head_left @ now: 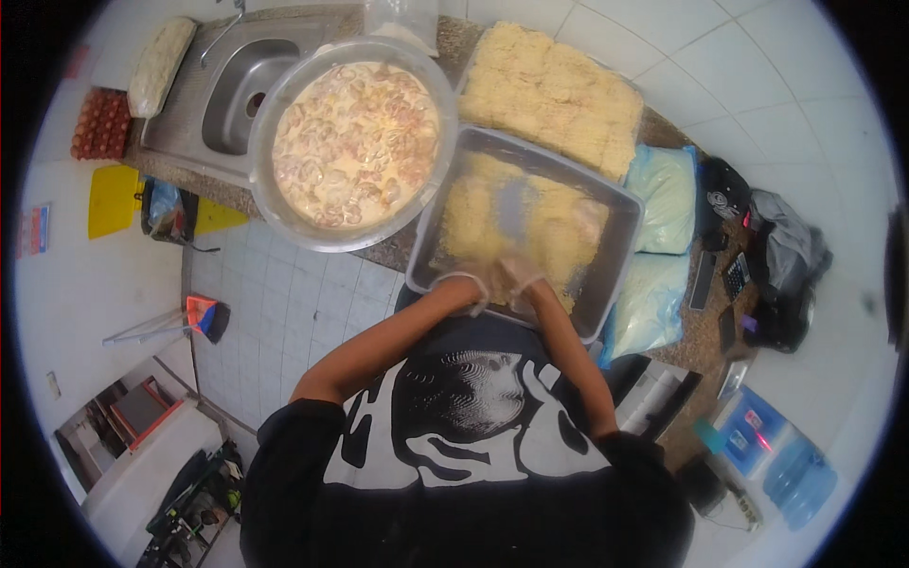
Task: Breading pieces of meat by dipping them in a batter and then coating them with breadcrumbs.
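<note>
Both hands gloved, side by side at near edge of metal tray (620, 204) on counter (705, 322). Left hand (476, 281) and right hand (518, 275) press into yellow crumbs (473, 213) in tray; fingers curled, blurred, so can't tell how far closed or what's held. Large bowl (270, 204) of pale battered pieces sits just left of tray, touching it. Breaded batch (554, 95) lies behind tray. Sink (237, 95) at far left.

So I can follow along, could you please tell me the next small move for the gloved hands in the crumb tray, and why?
Probably lift the piece pressed between the left hand and right hand out of the rectangular metal crumb tray; both hands are closed together in the crumbs.
</note>
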